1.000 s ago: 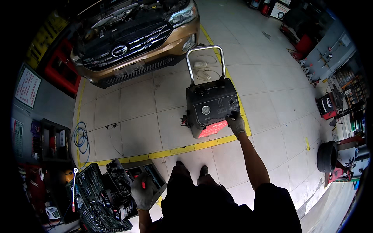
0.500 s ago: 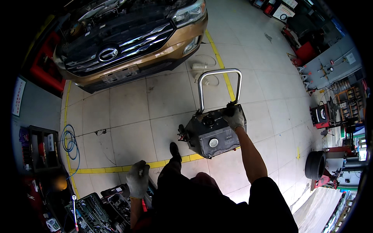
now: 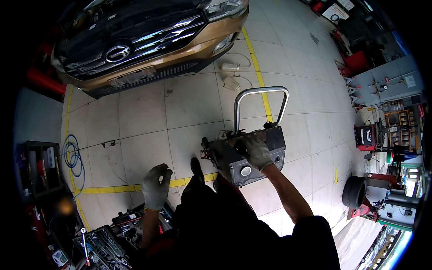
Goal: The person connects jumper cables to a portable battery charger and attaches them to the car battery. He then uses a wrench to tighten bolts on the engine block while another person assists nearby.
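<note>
A black box-shaped machine (image 3: 265, 158) with a bent chrome handle (image 3: 263, 89) stands on the tiled floor in front of me. A round white-faced gauge or cap (image 3: 245, 171) sits on its near face. My right hand (image 3: 257, 155), in a grey glove, reaches over the top of the machine with its fingers bent down. The dark fingertips blend into the black top, so what they grip is hidden. My left hand (image 3: 156, 186), gloved too, hovers over the floor to the left. Its thumb and fingers are curled together, and anything between them is too small to make out.
A bronze car (image 3: 180, 58) with its bonnet up stands ahead. Near it lie two pale bottles with thin tubes (image 3: 231, 83). An open socket set (image 3: 101, 247), a ratchet (image 3: 84, 243) and a blue hose coil (image 3: 74, 155) are at left. A tyre (image 3: 354, 192) stands at right.
My right hand has shifted left across the machine's top, from beside the handle's right base to nearer the middle. The left hand has moved slightly up and left. My view has shifted.
</note>
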